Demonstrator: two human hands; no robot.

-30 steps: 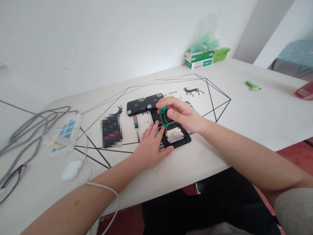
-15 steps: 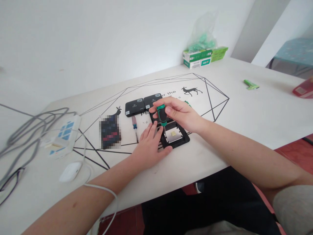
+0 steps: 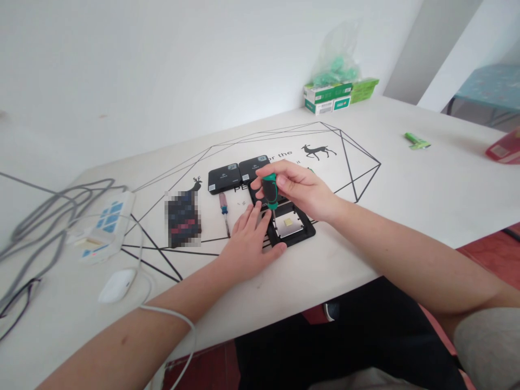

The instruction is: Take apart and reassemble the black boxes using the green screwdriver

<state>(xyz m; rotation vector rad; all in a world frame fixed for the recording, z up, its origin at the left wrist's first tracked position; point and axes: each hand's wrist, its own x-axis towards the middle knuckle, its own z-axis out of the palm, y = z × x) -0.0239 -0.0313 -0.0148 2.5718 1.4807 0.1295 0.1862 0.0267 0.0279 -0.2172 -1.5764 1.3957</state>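
Note:
My right hand is closed round a green-handled screwdriver, held upright with its tip down on an opened black device whose metal inside with a small yellow square shows. My left hand lies flat on the table with fingers stretched, pressing the device's left edge, thumb at its front corner. Two closed black devices lie side by side just behind. A small red-and-blue screwdriver lies left of my left hand.
A blurred dark object lies on the white table. A power strip with grey cables and a white mouse are at the left. Green boxes stand at the back, a green item and a red item at the right.
The view shifted slightly; my right hand with the green screwdriver stayed on the opened device with small finger movement. My left hand kept its place.

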